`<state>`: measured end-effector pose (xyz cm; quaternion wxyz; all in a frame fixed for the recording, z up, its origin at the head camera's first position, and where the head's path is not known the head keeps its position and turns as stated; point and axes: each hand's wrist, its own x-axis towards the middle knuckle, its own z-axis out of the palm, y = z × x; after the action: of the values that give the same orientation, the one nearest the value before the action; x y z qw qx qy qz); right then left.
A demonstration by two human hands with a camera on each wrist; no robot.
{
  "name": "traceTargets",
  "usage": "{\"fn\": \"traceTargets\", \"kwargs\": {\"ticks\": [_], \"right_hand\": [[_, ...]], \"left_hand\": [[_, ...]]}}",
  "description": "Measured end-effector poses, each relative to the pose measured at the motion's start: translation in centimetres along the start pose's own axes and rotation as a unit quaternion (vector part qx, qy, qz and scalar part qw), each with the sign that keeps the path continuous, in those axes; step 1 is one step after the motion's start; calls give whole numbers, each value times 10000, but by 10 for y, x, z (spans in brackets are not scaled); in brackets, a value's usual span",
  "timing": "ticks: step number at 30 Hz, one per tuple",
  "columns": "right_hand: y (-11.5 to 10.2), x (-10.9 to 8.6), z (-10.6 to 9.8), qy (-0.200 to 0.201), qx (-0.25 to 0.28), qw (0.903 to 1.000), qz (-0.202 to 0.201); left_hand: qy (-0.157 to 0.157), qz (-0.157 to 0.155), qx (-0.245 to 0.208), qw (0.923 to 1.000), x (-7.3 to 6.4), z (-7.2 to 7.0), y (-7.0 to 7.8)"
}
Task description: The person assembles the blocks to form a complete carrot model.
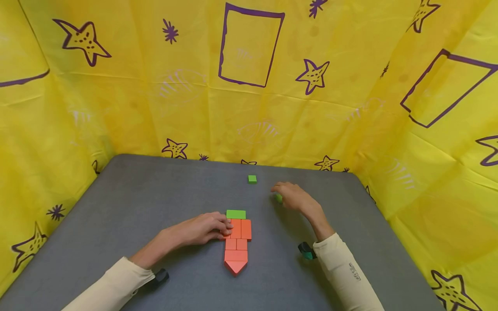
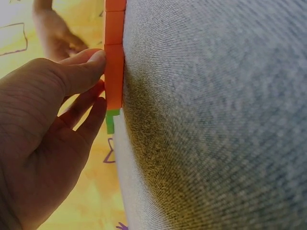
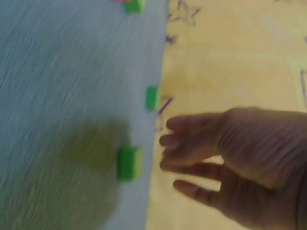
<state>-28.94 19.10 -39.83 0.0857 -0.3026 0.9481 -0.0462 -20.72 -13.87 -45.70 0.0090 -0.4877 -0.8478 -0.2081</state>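
Observation:
Orange blocks (image 1: 246, 229) lie flat in a joined figure on the grey table, with a triangular block (image 1: 235, 267) pointing toward me. A green rectangular block (image 1: 236, 214) adjoins the far end. My left hand (image 1: 200, 229) rests its fingertips on the figure's left side; in the left wrist view its thumb and fingers touch the orange block (image 2: 114, 76) without curling round it. To the right, my right hand (image 1: 293, 196) hovers above a loose green block (image 1: 278, 198), partly hidden in the head view. The right wrist view shows a gap between the fingers and that green block (image 3: 128, 163).
Another small green block (image 1: 252, 179) sits near the table's far edge. The grey table (image 1: 155, 190) is bordered by a yellow curtain (image 1: 249, 108) printed with purple starfish. A dark band shows at each wrist.

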Motion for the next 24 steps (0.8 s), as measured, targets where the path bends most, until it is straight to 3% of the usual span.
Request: {"fn": "traceTargets", "kwargs": {"ticks": [2,5,12,18,24], "right_hand": [[9,-2,5,-130,-55,9998,145],[18,-3,14,-112,46,9999,4],[21,2,24,302,35,9993,-220],[3,11,26,551,-44,9950,-834],[-30,25,26,429,19,9887,-1438]], "left_hand": [[-18,-12,-1,10000,-1,0,0],[-41,-31,-43,10000,-2,0,0],[27,21,-15,10000,-2,0,0],[-83,-71,-57,9999,-1,0,1],[-33,-43,-1,10000,0,0,1]]}}
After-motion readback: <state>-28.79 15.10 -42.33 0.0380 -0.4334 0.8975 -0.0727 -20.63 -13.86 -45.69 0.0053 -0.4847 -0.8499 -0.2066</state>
